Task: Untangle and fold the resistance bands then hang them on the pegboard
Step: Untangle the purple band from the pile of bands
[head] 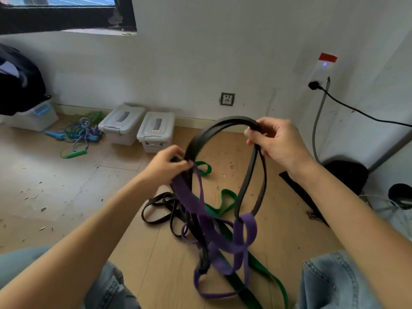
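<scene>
A black resistance band (207, 134) arches in the air between my hands. My right hand (275, 141) grips its top right part. My left hand (166, 165) pinches its left side together with a purple band (189, 197). The purple band hangs down, looped and knotted through the black one near the floor. A green band (225, 204) lies on the wooden floor under the tangle, and a thinner black band (160, 208) lies in loops to the left. No pegboard is in view.
Two grey lidded boxes (138, 128) stand by the wall. Tangled jump ropes (82, 132) lie left of them. A black cable (361, 112) runs from a wall socket at right. Dark items (347, 175) sit at the right wall. My jeans-clad knees frame the floor below.
</scene>
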